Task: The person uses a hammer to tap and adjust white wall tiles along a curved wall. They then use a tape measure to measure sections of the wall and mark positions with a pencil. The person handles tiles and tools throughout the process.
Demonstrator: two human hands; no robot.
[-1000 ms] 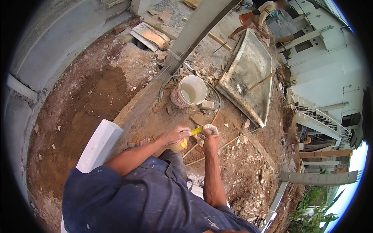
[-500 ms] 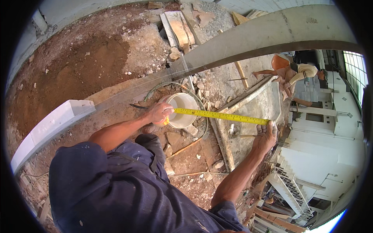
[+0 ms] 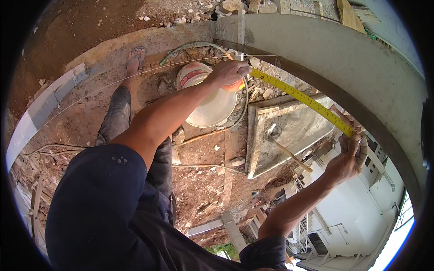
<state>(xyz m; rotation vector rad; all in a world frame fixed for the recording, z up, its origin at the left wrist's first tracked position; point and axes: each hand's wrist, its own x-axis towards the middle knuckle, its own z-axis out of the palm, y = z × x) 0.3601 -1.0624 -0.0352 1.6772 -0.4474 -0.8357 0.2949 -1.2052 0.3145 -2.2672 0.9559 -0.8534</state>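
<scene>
A yellow tape measure blade (image 3: 302, 96) runs stretched between my two hands, sloping down to the right. My left hand (image 3: 229, 72) is closed round the tape's orange case (image 3: 234, 86), which shows partly below the fingers. At the other end, my right hand (image 3: 347, 158) pinches the blade's tip between thumb and fingers. The blade passes just in front of a long grey concrete wall (image 3: 325, 49), which curves in this view; I cannot tell whether it touches. Beneath my left hand stands a pale bucket (image 3: 214, 110), partly covered by my forearm.
A thin string (image 3: 108, 83) stretches from the white blocks (image 3: 40, 110) at left toward the grey wall. A green hose (image 3: 194, 44) loops round the bucket. Right of it lies a wood-edged mixing bed (image 3: 296, 128) with a wooden-handled tool (image 3: 289, 156). Rubble and stones are scattered about.
Both hands have moved right with the stretched tape, the left also upward, bringing it closer to the grey wall. The view has turned, and my foot now shows at the left.
</scene>
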